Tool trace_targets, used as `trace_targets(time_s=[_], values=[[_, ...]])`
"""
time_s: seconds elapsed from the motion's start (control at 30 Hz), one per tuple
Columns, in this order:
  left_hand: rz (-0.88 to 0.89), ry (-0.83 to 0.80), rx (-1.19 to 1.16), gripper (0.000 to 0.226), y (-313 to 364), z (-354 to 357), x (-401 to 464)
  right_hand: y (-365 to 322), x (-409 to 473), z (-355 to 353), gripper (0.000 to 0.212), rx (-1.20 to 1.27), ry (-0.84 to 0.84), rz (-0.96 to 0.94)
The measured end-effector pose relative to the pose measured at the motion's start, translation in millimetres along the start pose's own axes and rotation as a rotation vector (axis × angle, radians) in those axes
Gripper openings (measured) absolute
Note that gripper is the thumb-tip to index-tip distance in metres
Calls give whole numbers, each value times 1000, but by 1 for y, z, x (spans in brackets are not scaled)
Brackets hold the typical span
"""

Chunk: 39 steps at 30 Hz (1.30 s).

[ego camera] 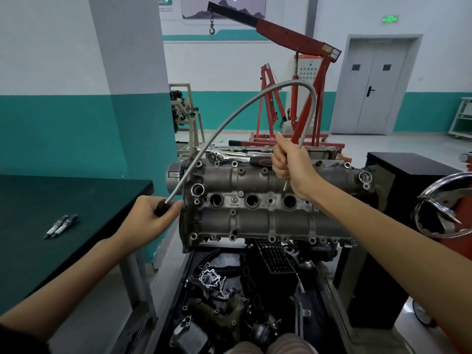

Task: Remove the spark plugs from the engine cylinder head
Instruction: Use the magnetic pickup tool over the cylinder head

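Head view: left hand [146, 218] is gripping the flexible pickup tool [255, 98] by its black handle; right hand [288, 162] is pinching its far end above the grey cylinder head [255, 221], centre frame. Two slim, white-tipped spark plugs [60, 226] are lying side by side on the desk [38, 200], lower left.

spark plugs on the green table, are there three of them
No, only two spark plugs lie side by side on the green table.

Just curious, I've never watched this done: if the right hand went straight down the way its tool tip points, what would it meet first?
Probably the cylinder head, near the spark plug hole just below the right hand; depth is unclear.
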<state>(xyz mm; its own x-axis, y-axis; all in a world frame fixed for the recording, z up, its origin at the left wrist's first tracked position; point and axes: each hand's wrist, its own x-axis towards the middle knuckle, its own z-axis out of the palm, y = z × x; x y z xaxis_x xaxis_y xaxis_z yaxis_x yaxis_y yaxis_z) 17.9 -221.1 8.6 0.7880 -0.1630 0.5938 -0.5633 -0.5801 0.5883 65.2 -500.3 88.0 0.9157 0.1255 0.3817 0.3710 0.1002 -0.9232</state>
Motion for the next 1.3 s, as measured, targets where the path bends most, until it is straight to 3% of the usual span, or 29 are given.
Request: trace_targets(time_s=[0.4, 0.67, 1.07, 1.3], values=[[80, 61, -35, 49, 23, 37, 12, 9, -6, 5, 50, 186, 3, 49], [97, 44, -7, 55, 17, 54, 10, 16, -9, -27, 49, 60, 136, 36], [160, -6, 217, 41, 10, 39, 14, 57, -9, -39, 49, 124, 279, 9], [162, 22, 351, 40, 7, 26, 12, 70, -11, -34, 47, 4, 369, -4]])
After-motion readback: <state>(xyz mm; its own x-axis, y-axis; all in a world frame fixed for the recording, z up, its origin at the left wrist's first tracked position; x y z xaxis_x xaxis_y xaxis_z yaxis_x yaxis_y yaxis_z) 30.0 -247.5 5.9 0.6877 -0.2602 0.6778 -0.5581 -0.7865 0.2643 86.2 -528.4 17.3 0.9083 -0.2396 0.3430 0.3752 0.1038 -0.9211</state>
